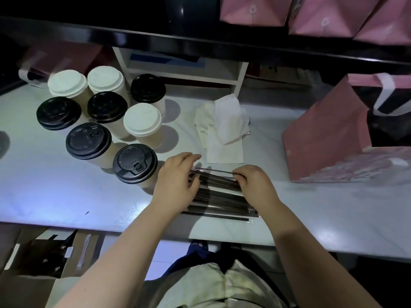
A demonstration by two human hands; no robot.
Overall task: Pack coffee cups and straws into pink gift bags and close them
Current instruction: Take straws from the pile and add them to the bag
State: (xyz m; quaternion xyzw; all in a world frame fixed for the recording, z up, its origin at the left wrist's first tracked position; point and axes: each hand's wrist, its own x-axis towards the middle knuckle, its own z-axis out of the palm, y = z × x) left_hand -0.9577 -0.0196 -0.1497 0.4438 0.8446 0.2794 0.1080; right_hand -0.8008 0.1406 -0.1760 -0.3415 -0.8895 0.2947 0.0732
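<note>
A pile of black wrapped straws (219, 196) lies on the white counter near its front edge. My left hand (178, 181) rests on the pile's left end with the fingers spread. My right hand (255, 183) pinches one straw at the pile's right end, lifting it slightly. Several lidded coffee cups (100, 121), some with black lids and some with white, stand in a cluster at the left. An open pink gift bag (329, 138) stands at the right.
White paper napkins (224, 130) lie behind the straws. A white shelf unit (184, 70) stands at the back. More pink bags (322, 16) sit on a dark upper shelf. A cardboard box (40, 258) sits below the counter at left.
</note>
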